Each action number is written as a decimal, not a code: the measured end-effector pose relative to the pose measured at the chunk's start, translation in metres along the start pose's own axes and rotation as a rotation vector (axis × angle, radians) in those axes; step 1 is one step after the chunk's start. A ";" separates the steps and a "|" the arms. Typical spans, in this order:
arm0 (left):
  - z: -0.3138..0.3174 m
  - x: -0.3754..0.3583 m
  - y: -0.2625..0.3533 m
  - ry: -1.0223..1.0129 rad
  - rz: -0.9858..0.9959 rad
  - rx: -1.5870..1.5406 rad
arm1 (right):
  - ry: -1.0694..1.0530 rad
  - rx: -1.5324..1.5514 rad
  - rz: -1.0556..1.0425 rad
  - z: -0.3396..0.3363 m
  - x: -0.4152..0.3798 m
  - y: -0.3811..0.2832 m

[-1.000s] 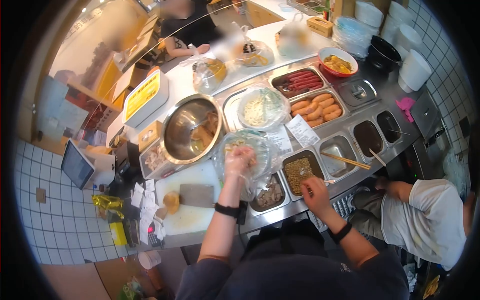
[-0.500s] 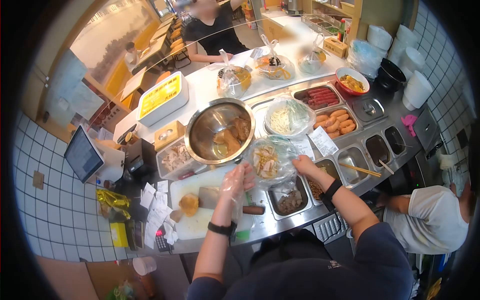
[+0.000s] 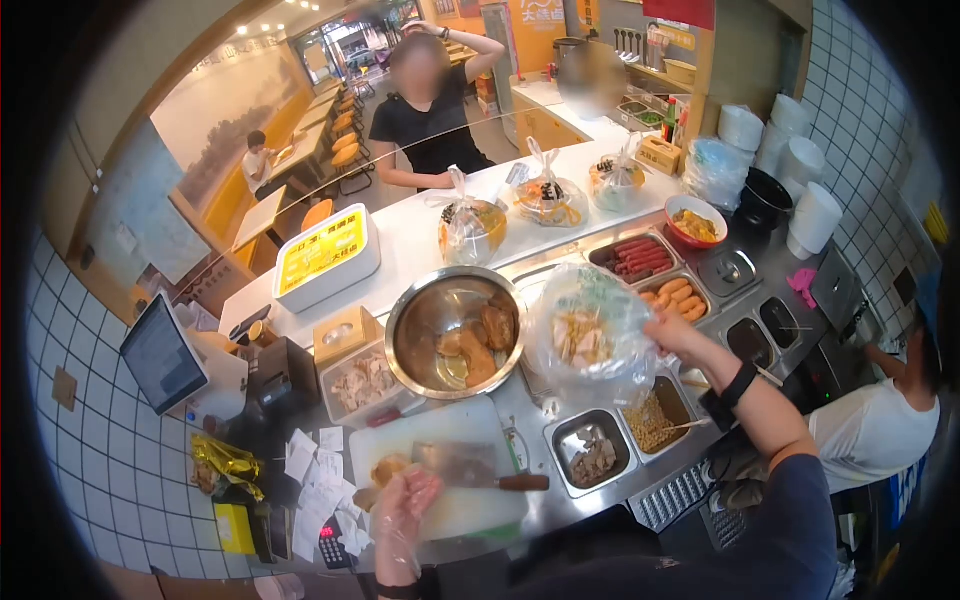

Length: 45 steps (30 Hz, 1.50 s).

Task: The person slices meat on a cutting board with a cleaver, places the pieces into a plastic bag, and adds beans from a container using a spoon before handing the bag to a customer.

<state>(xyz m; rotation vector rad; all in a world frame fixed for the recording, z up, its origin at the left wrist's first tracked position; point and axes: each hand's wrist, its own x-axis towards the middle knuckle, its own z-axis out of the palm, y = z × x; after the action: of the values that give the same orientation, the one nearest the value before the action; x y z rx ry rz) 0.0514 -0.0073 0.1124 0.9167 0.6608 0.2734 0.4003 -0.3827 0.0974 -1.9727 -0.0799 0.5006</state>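
Note:
My right hand grips the side of a clear plastic bag, which holds noodle-like strands and pale sliced pieces and hangs above the metal food pans. My left hand, in a clear plastic glove, hovers low over the near left part of the white cutting board. Its fingers are loosely bent and hold nothing visible. Just beyond its fingertips lies a brown piece of food. A cleaver with a wooden handle rests flat on the board beside it.
A large steel bowl with brown meat stands behind the board. To its left is a tub of pale pieces. Pans of chopped meat, beans and sausages line the counter. A person stands across it; a co-worker is at right.
My left hand has left the bag and moved down and left to the board. My right hand has carried the bag up and right. The view has tilted upward.

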 end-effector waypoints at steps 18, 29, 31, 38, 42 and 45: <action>-0.056 -0.014 -0.039 0.340 -0.167 -0.379 | 0.347 0.387 -0.042 0.078 0.350 -0.116; -0.011 -0.021 -0.034 0.438 -0.125 -0.387 | 0.402 0.450 0.054 0.111 0.403 -0.150; -0.012 -0.016 -0.034 0.436 -0.148 -0.395 | 0.408 0.456 0.069 0.113 0.413 -0.146; -0.017 -0.017 -0.040 0.479 -0.150 -0.352 | 0.414 0.417 0.097 0.124 0.419 -0.141; -0.015 -0.019 -0.037 0.434 -0.161 -0.362 | 0.361 0.396 0.121 0.122 0.419 -0.151; -0.015 -0.016 -0.040 0.454 -0.150 -0.388 | 0.271 0.445 -0.050 0.116 0.435 -0.150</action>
<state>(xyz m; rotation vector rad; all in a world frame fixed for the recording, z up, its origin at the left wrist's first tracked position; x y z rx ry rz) 0.0274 -0.0291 0.0804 0.4287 1.0469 0.4642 0.7772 -0.0972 0.0526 -1.5787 0.1416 0.1920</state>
